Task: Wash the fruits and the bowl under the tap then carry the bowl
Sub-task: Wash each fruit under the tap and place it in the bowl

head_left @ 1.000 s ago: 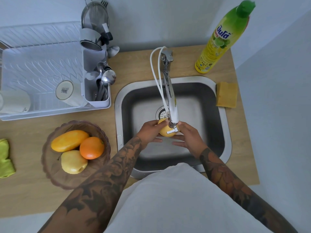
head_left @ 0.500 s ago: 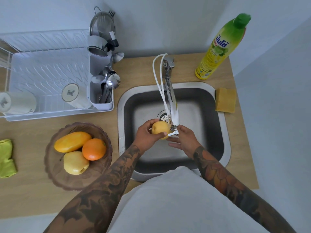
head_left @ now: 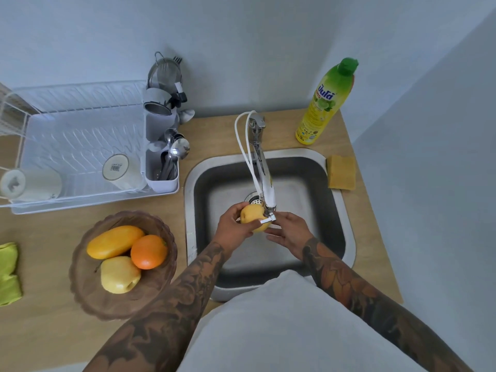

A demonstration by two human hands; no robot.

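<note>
Brown glass bowl (head_left: pixel 80 277): mango (head_left: pixel 114 241), orange (head_left: pixel 148 251), apple (head_left: pixel 119 274). Steel sink (head_left: pixel 346 210): left hand (head_left: pixel 232 228) grasping pear (head_left: pixel 252 216) under tap (head_left: pixel 264 178); right hand (head_left: pixel 290 234) released, fingers straight.

The sink (head_left: pixel 349 232) sits in the tabletop (head_left: pixel 214 135). Left of it stands the bowl (head_left: pixel 88 285) holding three fruits; behind the bowl, the drying rack (head_left: pixel 80 130). The sponge (head_left: pixel 341 172) and bottle (head_left: pixel 326 103) lie right.

Left hand (head_left: pixel 233 226) curled gripping; right hand (head_left: pixel 288 233) open.
</note>
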